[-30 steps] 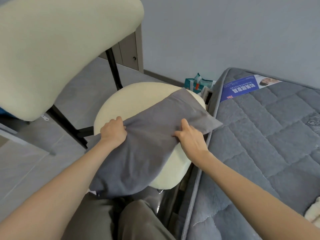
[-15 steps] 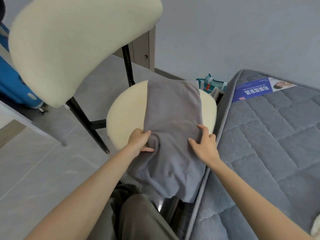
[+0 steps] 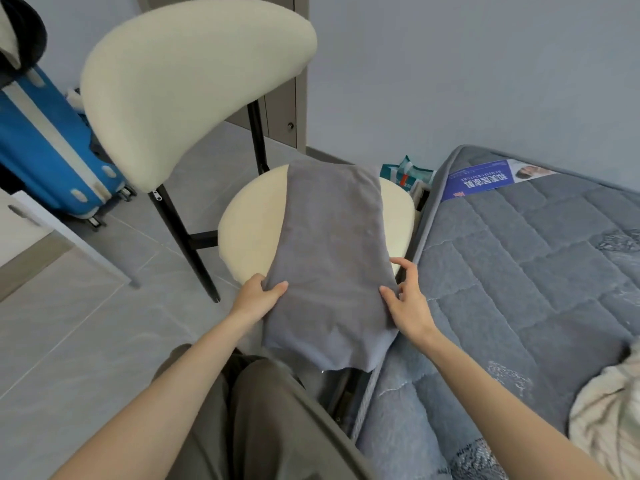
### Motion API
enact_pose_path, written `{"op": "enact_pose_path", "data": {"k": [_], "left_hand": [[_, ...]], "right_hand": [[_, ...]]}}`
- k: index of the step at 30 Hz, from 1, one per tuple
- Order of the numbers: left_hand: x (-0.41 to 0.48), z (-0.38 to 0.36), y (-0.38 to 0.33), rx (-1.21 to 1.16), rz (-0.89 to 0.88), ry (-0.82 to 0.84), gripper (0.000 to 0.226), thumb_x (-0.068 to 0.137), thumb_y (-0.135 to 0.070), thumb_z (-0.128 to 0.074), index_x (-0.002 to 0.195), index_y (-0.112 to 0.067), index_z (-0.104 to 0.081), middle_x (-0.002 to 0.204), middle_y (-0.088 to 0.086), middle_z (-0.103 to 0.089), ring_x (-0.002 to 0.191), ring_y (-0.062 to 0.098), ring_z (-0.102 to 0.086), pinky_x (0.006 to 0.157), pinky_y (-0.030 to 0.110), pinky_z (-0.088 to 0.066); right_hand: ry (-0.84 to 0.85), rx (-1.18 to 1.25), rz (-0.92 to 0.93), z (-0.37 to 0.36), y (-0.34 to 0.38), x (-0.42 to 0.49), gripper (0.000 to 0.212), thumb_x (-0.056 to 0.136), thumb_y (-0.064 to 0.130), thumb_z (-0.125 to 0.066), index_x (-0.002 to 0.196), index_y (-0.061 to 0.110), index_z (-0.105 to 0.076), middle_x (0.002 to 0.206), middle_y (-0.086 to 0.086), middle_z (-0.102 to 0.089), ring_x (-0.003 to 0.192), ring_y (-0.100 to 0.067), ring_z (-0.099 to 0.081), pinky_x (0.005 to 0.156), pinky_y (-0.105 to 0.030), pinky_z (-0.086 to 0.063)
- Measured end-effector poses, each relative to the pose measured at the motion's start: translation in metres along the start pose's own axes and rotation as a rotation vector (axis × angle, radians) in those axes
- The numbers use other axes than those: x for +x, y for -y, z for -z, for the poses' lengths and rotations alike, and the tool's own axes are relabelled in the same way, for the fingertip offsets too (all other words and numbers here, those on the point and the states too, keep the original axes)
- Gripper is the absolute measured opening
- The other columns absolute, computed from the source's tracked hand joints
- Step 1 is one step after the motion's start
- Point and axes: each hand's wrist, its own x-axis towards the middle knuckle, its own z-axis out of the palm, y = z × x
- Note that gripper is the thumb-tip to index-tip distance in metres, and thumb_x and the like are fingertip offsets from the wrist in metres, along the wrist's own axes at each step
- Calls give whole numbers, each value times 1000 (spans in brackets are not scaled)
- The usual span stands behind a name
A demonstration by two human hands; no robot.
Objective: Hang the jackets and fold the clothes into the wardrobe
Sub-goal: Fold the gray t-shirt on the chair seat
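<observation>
**A:** What is nearest the camera?

**B:** The person's knees in olive trousers (image 3: 263, 410), below both grips.

**A:** And the grips?

**B:** The left grip (image 3: 258, 299) is clenched on the left edge of a folded grey garment (image 3: 332, 254), thumb on top. The right grip (image 3: 410, 303) is released. Its fingers are loosely spread and its thumb tip touches the garment's right edge.

**A:** Where does the garment lie?

**B:** It lies between the two grips and runs away from them, flat on the round cream seat of a chair (image 3: 249, 230). Its near end hangs off the seat front, below the grips.

**A:** What surrounds them?

**B:** Just right of the right grip is a grey quilted mattress (image 3: 519, 289), with a cream cloth (image 3: 609, 417) on it, nearer than that grip. Beyond the left grip rises the chair's cream backrest (image 3: 194, 74). Far to the left of that grip, a blue suitcase (image 3: 45, 150) stands on the floor. Past the seat, beyond the right grip, is a teal packet (image 3: 408, 171).
</observation>
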Motion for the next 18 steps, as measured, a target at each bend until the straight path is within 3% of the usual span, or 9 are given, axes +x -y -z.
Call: {"op": "enact_pose_path", "data": {"k": [1, 3, 5, 7, 9, 11, 13, 15, 18], "left_hand": [[-2, 2, 2, -25, 8, 24, 45, 87, -41, -65, 117, -13, -46, 118, 3, -58, 99, 19, -55, 86, 34, -48], [-11, 5, 7, -39, 16, 96, 71, 80, -38, -74, 134, -14, -35, 124, -2, -53, 103, 15, -52, 85, 25, -42], [-19, 2, 17, -4, -11, 142, 100, 73, -31, -81, 148, -13, -18, 137, -2, -45, 119, 15, -47, 91, 20, -35], [-26, -2, 25, 15, -30, 155, 108, 74, -26, -81, 151, -14, -8, 147, 0, -38, 131, 18, -41, 96, 21, -32], [-33, -2, 27, 27, -56, 153, 107, 79, -23, -77, 152, -19, 2, 149, -4, -34, 133, 18, -39, 100, 23, -32], [-42, 2, 22, 30, -143, 165, 101, 86, -19, -69, 151, -31, 7, 143, -13, -32, 132, 13, -38, 100, 21, -31], [-51, 10, 11, -57, -243, 201, 84, 92, -13, -61, 152, -33, -6, 142, -18, -29, 131, 5, -34, 100, 14, -29], [-58, 18, -1, -113, -265, 211, 54, 96, -12, -54, 144, -28, -36, 142, -13, -37, 125, 3, -39, 94, 6, -34], [-74, 25, -17, -249, -117, 240, 26, 99, -12, -48, 107, -24, -70, 123, -3, -61, 104, 7, -58, 76, 10, -48]], "right_hand": [[48, 45, -23, 2, -1, -3, 53, 96, 15, -53, 137, 36, -27, 70, 0, -52, 60, -6, -55, 66, -27, -47], [203, 181, -82, 6, -6, -11, 68, 94, 14, -59, 141, 40, -18, 100, -8, -62, 92, -14, -65, 87, -37, -53], [345, 180, -63, 6, -13, -20, 89, 87, 8, -69, 144, 41, -9, 127, 9, -51, 114, -14, -57, 103, -35, -45], [424, 62, -28, 1, -17, -28, 98, 81, 5, -73, 145, 44, -9, 126, 27, -40, 116, -8, -51, 103, -26, -42], [413, -9, -19, -3, -16, -32, 87, 82, 2, -69, 143, 43, -23, 127, 17, -45, 118, -16, -52, 101, -28, -44], [360, -17, -15, -2, -10, -34, 60, 85, 1, -64, 128, 40, -47, 128, 6, -52, 120, -20, -53, 100, -30, -45], [288, -59, -15, 6, -2, -35, 33, 91, 6, -57, 110, 32, -61, 121, 3, -61, 111, -21, -57, 97, -34, -47], [233, -14, 9, 17, 8, -36, 21, 95, 7, -52, 101, 20, -67, 112, -1, -64, 104, -25, -58, 93, -36, -46], [164, 183, -12, 33, 25, -41, 19, 97, 4, -51, 99, 11, -68, 107, -3, -64, 99, -16, -56, 85, -20, -45]]}}
